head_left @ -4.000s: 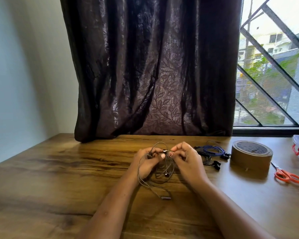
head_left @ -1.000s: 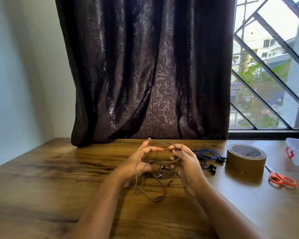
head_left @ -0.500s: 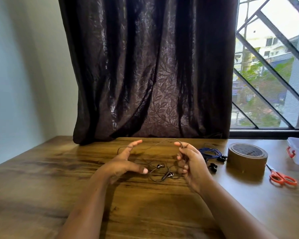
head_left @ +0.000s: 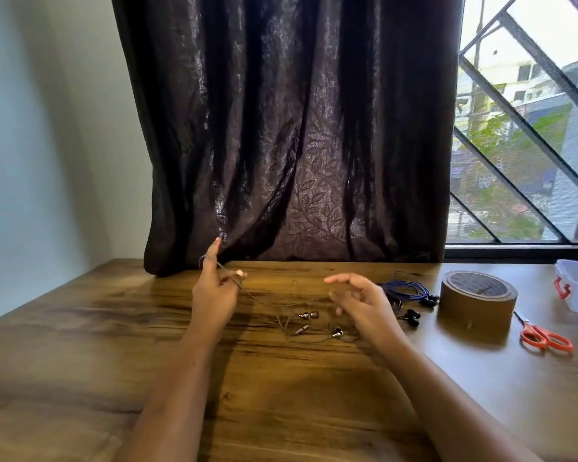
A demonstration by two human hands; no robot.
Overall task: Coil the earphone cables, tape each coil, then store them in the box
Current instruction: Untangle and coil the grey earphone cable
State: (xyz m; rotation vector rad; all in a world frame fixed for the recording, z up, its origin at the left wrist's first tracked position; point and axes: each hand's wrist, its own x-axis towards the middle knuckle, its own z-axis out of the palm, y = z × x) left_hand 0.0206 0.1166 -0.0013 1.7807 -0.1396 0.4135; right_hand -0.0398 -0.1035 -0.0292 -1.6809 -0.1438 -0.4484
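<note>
Here, left of the tape roll (head_left: 477, 295), your left hand (head_left: 214, 295) pinches the earphone cable (head_left: 274, 304) over its forefinger to anchor a coil; your right hand (head_left: 364, 303) hovers spread.

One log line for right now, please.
step: coiling | left hand: holds grey earphone cable, looped over finger | right hand: at cable, grip unclear | earbuds: on table | tape roll: untouched

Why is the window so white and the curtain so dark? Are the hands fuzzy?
Head view: daylight blows out the window, leaving the curtain backlit and dark; the left hand, holding the earphone cable, and right hand look slightly soft; arm shadows fall on the table.
</note>
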